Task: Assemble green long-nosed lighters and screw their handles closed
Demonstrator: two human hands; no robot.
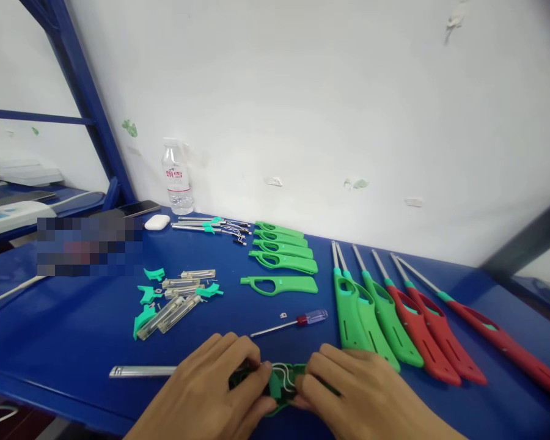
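At the table's front edge, a green long-necked lighter [282,400] lies opened up between my hands, with white wires and a teal trigger piece showing inside. My left hand [215,385] closes its fingers on the trigger end, and a metal tube [142,371] sticks out to its left. The handle end is gripped by my right hand [348,391], whose fingertips press in by the wires. My fingers hide much of the inside. Just beyond lie a screwdriver [309,318] with a clear purple handle and a tiny metal piece [283,315].
Several green shell halves [284,264] lie behind the screwdriver. Assembled green lighters [351,315] and red lighters [433,311] fan out at right. Clear fuel tanks [178,311], teal triggers [147,294] and wired metal tubes [197,227] lie left. A water bottle [176,177] stands by the wall.
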